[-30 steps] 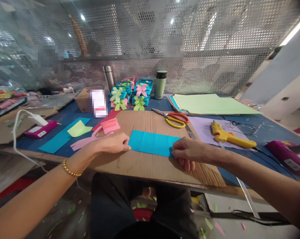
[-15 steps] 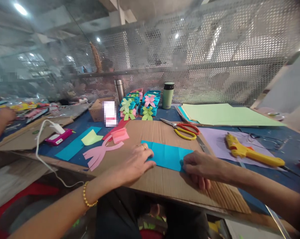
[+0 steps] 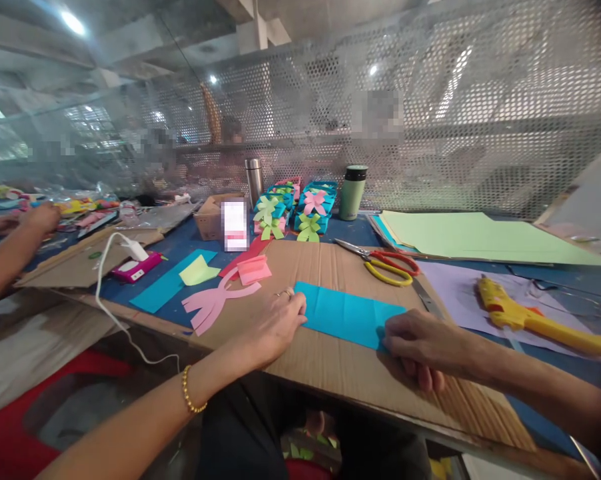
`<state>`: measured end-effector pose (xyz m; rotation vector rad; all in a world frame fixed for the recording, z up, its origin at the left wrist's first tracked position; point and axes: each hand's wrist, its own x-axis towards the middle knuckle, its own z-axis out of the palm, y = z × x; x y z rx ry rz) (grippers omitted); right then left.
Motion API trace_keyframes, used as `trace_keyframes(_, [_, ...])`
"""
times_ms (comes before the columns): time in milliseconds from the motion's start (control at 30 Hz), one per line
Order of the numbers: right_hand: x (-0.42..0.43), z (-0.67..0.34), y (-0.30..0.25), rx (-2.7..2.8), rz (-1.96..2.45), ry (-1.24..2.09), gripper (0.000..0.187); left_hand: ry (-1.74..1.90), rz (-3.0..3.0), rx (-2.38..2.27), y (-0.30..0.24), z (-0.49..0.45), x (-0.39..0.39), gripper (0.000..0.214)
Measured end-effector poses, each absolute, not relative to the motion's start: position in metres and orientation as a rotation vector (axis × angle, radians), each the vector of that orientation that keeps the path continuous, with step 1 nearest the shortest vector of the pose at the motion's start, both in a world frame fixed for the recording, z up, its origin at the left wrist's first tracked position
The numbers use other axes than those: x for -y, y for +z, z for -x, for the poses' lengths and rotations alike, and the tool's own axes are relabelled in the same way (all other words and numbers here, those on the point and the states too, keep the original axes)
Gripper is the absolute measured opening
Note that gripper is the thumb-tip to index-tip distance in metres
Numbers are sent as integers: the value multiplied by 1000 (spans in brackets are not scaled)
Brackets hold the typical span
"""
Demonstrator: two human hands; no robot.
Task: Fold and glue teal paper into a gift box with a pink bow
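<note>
A creased blue paper strip (image 3: 348,313) lies on the cardboard sheet (image 3: 320,367) before me. My left hand (image 3: 279,321), fingers curled, is closed at the strip's left end. At the other end, my right hand (image 3: 420,343) pinches the edge with thumb and forefinger while its other fingers fold under. Behind the strip rest open scissors (image 3: 390,263) with red and yellow handles, and a metal blade (image 3: 427,298) lies just past my right hand. Left of my left hand are a cut pink paper piece (image 3: 216,301) and folded coral paper (image 3: 254,269).
A yellow glue gun (image 3: 530,317) lies on purple paper (image 3: 460,293) at right, near green sheets (image 3: 480,233). Paper-flower baskets (image 3: 314,212), a green tumbler (image 3: 353,193) and a steel flask (image 3: 254,180) stand behind. A pink power socket (image 3: 136,267) and a co-worker's hand (image 3: 41,219) are left.
The view has turned a little left, so the table's things sit further right. My left fingers are more curled at the strip's end. My right hand keeps its pinch.
</note>
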<state>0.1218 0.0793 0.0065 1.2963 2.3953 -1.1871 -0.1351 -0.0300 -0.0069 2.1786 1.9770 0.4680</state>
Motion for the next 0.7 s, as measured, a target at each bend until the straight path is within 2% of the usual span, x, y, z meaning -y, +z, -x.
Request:
trace_keyframes(467, [-74,-121,13,-2382,-1296,-1201,18,307,-2256,-2104,3,150,38,10])
trace_keyframes(533, [-75,-121,12,-2391,-1279,-1215,18,264,-2442,-2199,-2,146,39,17])
trace_keyframes(600, [-75,-121,13,-2406,-1269,-1213,18,236,-2724,-2201,-7,142,41,33])
trace_keyframes(700, [-73,-121,16,-2416,-1265,-1215,18,172,-3123,-1911,-13,140,46,44])
